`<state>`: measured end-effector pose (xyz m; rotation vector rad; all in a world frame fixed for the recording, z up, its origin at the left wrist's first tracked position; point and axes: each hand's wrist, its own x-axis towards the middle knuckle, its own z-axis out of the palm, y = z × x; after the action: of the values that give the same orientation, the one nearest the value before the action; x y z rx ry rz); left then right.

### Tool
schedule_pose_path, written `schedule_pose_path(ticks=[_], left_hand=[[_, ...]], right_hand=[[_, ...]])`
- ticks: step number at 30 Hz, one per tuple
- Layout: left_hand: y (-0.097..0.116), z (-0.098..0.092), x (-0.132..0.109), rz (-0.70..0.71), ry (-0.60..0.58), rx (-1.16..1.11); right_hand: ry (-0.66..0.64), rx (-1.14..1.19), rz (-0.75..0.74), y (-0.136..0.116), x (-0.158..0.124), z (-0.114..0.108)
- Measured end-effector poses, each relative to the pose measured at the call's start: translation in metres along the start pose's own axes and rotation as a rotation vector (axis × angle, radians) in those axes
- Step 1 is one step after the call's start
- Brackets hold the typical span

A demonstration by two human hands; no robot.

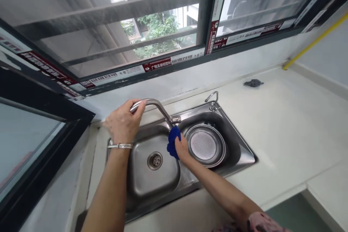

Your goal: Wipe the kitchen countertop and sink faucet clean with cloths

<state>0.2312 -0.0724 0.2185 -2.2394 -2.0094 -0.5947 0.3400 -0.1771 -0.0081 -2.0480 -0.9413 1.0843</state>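
Observation:
My left hand (123, 121), with a silver bracelet at the wrist, is closed around the end of the curved metal faucet spout (156, 102). In my right hand (182, 148) is a blue cloth (173, 141), held over the divider between the two basins, just below the faucet base. The left basin (146, 177) of the steel sink holds nothing but its drain (154, 161). A round metal strainer (203, 145) lies in the right basin.
A small curved tap (212, 98) stands at the sink's back right corner. On the white counter (288, 123) lies a dark scrubber (253, 83). Framed windows (160, 65) rise behind, and a dark-framed pane (40, 130) is close on the left. A yellow pipe (315, 41) runs at the right.

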Motion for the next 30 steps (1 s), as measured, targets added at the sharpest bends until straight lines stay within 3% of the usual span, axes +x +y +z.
schedule_pose_path(ticks=[3,6,9,15,22,26,30], left_hand=[[0.0,-0.001,-0.005,0.037,0.009,-0.031],[-0.001,-0.003,-0.008,0.085,0.012,-0.055],[-0.004,-0.003,-0.007,0.12,0.007,-0.066],[-0.014,0.003,-0.008,0.214,0.037,-0.098],[-0.011,0.008,-0.013,0.253,0.083,-0.166],[-0.008,0.009,-0.013,0.257,0.094,-0.171],[-0.011,0.008,-0.013,0.263,0.106,-0.178]], right_hand=[[0.185,0.103,0.03,-0.028,-0.002,0.003],[0.326,0.076,-0.063,-0.051,0.006,0.01],[0.362,-0.012,-0.083,-0.06,0.022,0.02],[0.281,-0.392,0.004,-0.039,0.052,0.024],[0.195,-0.926,-0.172,-0.01,0.072,0.007],[0.184,-1.017,-0.208,0.001,0.077,0.012],[0.202,-1.052,-0.177,0.01,0.075,0.031]])
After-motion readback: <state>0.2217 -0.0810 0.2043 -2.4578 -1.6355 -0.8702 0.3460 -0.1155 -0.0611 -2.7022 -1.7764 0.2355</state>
